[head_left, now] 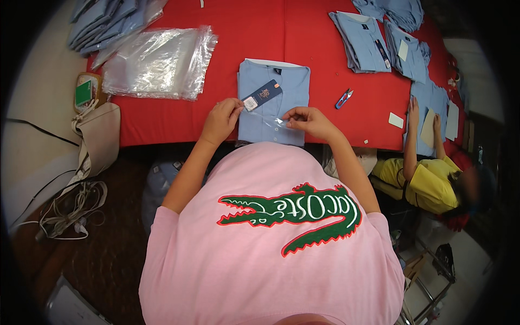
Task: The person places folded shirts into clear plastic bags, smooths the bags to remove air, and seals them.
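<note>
A folded light-blue shirt (295, 86) lies in front of me on the table, with white card showing at its collar. A navy hang tag (263, 95) with a white label rests slantwise on the shirt. Clear plastic (265, 115), apparently the edge of a bag, stretches across the lower part of the shirt. My left hand (222, 120) is closed in a pinch at the shirt's left edge, beside the tag's lower end, on the plastic. Over the right side, my right hand (313, 122) pinches the plastic between thumb and fingers.
Clear plastic bags (154, 62) are stacked on the red table (216, 16) at left, below bagged blue shirts (105, 24). Blue-handled thread snips (343, 99) and a white card (396, 119) lie rightward. Folded shirts (357, 46) sit far right, near a co-worker (433, 187) in yellow handling a shirt and card.
</note>
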Action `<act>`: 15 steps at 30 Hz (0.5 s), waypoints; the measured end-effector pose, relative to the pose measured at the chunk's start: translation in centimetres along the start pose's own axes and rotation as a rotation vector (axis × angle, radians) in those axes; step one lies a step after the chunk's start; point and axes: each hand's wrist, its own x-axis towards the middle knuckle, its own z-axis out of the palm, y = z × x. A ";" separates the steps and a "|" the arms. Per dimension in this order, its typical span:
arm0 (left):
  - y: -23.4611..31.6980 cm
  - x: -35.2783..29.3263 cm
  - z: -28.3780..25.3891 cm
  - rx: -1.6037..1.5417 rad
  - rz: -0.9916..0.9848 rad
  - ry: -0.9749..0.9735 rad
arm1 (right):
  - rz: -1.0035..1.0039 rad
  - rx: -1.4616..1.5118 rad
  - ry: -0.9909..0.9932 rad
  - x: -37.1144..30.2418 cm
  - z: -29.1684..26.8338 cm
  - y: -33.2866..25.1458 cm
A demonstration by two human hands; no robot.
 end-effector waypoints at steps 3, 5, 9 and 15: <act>-0.2 0.0 0.2 -0.008 -0.008 0.012 | -0.051 0.000 0.022 0.7 1.6 -0.8; -0.3 0.1 0.3 -0.008 -0.007 0.014 | -0.074 -0.020 -0.001 1.5 1.8 -0.6; -0.2 0.2 0.3 0.003 -0.026 0.004 | 0.001 -0.107 -0.045 1.1 0.7 -1.3; -0.4 0.7 0.5 0.005 -0.038 0.000 | -0.068 -0.406 -0.055 0.4 -0.6 -2.0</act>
